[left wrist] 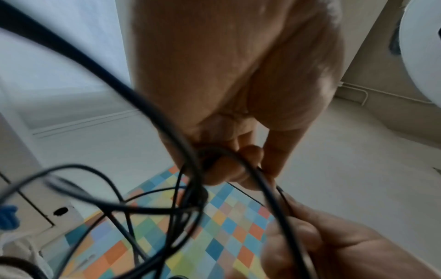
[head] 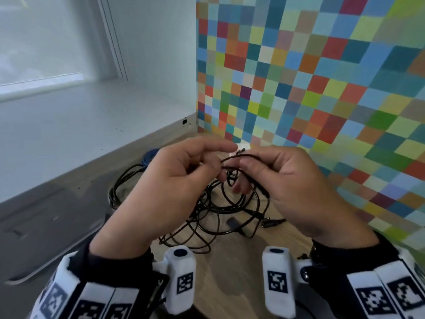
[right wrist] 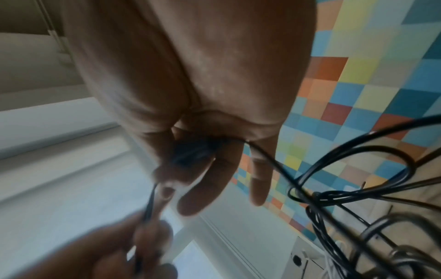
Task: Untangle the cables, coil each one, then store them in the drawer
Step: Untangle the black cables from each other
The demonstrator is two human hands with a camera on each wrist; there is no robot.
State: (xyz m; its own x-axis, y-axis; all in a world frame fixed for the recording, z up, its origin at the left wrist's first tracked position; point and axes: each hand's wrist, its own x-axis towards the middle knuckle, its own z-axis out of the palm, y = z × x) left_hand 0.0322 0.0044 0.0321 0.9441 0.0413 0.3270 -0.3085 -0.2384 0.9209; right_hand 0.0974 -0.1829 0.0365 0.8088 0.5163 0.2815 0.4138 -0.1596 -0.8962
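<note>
While the tangle still sits in a heap below me, my left hand point(head: 174, 178) is raised over it with thumb and curled fingers point(left wrist: 241, 164) pinching a thin black cable point(head: 232, 158). Off to its left, on the wooden counter point(head: 230, 268), a thicker black cable lies in loose loops point(head: 122, 185), and a bit of blue cord point(head: 148, 157) shows behind my knuckles. In the middle, the pile of thin black cables point(head: 220, 217) spreads across the counter, several plugs point(head: 271, 223) poking out at its right edge. My right hand point(head: 289, 180) holds the same strand just beside the left, fingers curled round it — a short length runs between the two grips, its free end point(head: 240, 151) sticking up. The patchwork-coloured wall point(head: 322, 77) stands behind on the right. No drawer shows in any view.

I judge I am at the untangling, nothing coiled yet. The risk from here: the strand trails down into the pile, so a hard pull would likely cinch the crossings into a knot, or drag the heap toward the counter's near edge. A plug could also snag in a loop.
</note>
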